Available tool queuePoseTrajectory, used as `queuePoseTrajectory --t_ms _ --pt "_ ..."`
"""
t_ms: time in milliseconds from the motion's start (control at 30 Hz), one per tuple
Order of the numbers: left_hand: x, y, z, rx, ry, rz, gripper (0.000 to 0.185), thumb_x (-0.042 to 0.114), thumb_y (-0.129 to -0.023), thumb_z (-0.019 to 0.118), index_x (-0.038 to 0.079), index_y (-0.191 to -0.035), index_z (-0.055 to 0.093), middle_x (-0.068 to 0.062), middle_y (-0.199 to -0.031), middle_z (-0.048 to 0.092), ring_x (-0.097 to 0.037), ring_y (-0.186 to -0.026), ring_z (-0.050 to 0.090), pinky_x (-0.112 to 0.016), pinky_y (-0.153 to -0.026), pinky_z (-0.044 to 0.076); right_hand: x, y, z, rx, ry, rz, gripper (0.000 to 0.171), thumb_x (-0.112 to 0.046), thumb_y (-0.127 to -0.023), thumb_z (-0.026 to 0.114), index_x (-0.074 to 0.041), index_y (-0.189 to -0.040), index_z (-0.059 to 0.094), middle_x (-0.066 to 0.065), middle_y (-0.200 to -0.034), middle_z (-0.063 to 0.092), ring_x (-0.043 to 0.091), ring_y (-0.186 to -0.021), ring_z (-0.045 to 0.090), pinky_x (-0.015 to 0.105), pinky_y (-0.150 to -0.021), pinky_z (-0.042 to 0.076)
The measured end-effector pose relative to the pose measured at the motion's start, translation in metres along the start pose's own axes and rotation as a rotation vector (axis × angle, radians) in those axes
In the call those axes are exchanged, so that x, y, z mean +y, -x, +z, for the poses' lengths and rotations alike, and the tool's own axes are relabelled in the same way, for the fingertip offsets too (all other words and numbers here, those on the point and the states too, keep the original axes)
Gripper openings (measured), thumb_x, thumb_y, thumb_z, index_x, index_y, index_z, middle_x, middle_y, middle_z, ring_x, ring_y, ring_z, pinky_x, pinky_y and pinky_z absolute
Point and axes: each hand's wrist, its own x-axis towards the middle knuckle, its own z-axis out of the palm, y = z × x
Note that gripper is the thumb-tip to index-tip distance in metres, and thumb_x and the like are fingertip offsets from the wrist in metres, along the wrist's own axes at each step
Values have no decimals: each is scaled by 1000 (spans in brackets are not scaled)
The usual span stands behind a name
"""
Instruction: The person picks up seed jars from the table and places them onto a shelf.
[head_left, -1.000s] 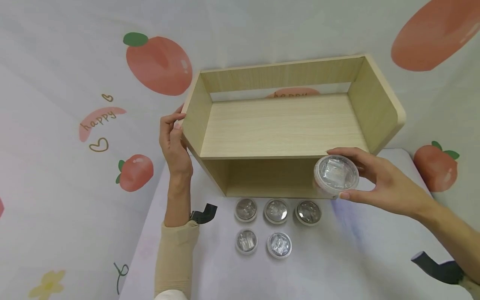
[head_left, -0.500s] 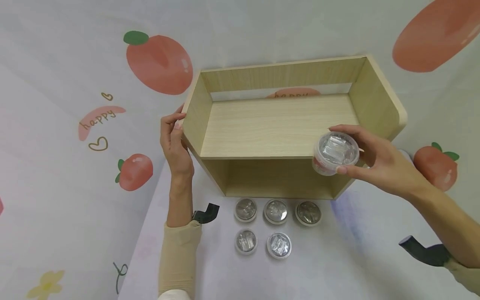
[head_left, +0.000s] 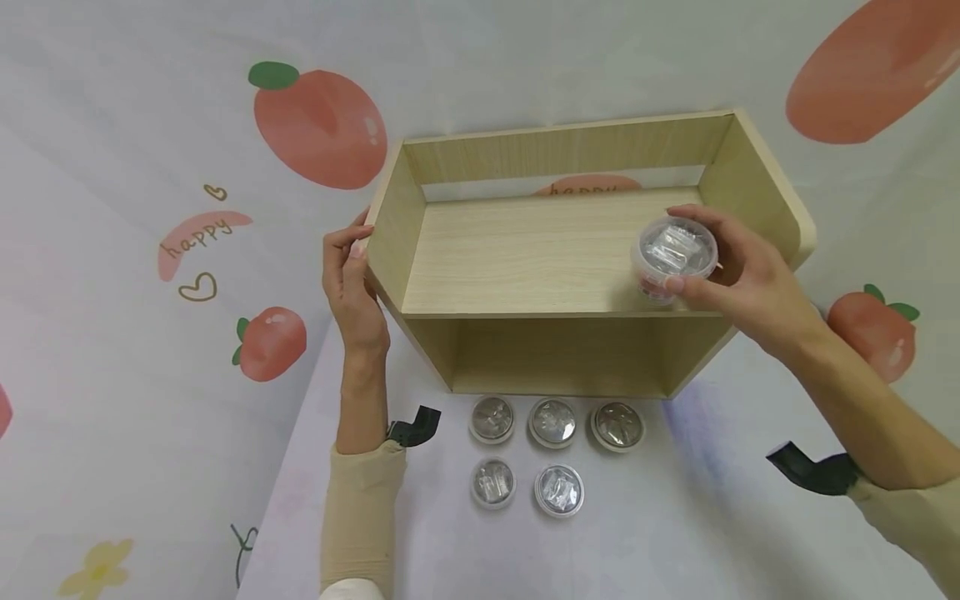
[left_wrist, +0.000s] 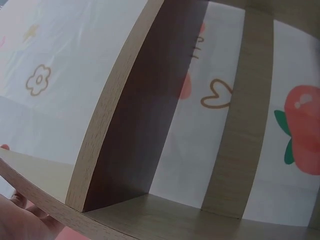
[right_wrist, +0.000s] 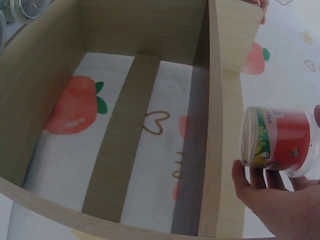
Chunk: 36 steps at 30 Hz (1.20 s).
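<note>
A light wooden two-tier shelf (head_left: 555, 250) stands on the table against the wall. My right hand (head_left: 731, 271) grips a small clear-lidded cup (head_left: 673, 254) with a red label (right_wrist: 280, 140), holding it above the right end of the upper shelf board. My left hand (head_left: 348, 283) rests flat against the shelf's left side panel (head_left: 390, 233), fingers straight; in the left wrist view only a bit of palm (left_wrist: 20, 220) shows below the panel edge (left_wrist: 110, 120). Several more lidded cups (head_left: 553, 421) sit in two rows on the table before the shelf.
A white cloth printed with peaches covers the wall (head_left: 318, 129) and table (head_left: 675, 517). The lower shelf compartment (head_left: 555, 354) holds nothing visible. Through the shelf's open back the cloth shows (right_wrist: 130, 140).
My right hand has lifted the cup from in front of the lower compartment up and back to over the upper shelf board. The left hand has stayed on the side panel.
</note>
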Motion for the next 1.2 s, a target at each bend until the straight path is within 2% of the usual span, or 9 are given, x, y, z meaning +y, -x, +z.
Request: queuePoseTrajectory --t_ms 133,400,700,933,1200 --pt "-1 0 0 -3 -5 6 26 15 -95 40 8 -108 62 -14 -134 58 -33 -126 51 -40 -93 42 7 -5 1 58 -93 -2 63 10 -83 67 -10 -140 49 8 -128 53 18 -110 54 14 -88 46" --pt "-2 -1 0 1 -16 21 25 15 -96 40 8 -108 61 -15 -133 58 -31 -129 49 -43 -97 39 15 -17 6 140 -117 -4 59 6 -84 69 -10 -138 54 6 -122 58 16 -107 55 15 -89 42" --pt "-3 1 2 1 -26 30 27 16 -96 38 8 -109 60 -14 -133 57 -31 -130 48 -43 -98 39 24 -24 11 157 -89 28 57 1 -89 67 -16 -141 53 4 -126 55 14 -108 55 14 -93 39" --pt "-4 3 2 5 -55 22 28 17 -96 38 8 -110 60 -13 -134 57 -30 -130 48 -42 -97 39 33 -24 13 135 -187 -17 54 9 -92 60 -10 -141 49 6 -124 53 14 -109 53 15 -95 39" --pt "-5 3 1 3 -60 41 29 18 -96 38 8 -111 60 -13 -134 56 -31 -129 48 -42 -97 40 36 -26 11 142 -171 7 52 3 -95 60 -4 -144 46 5 -126 54 12 -114 51 14 -97 37"
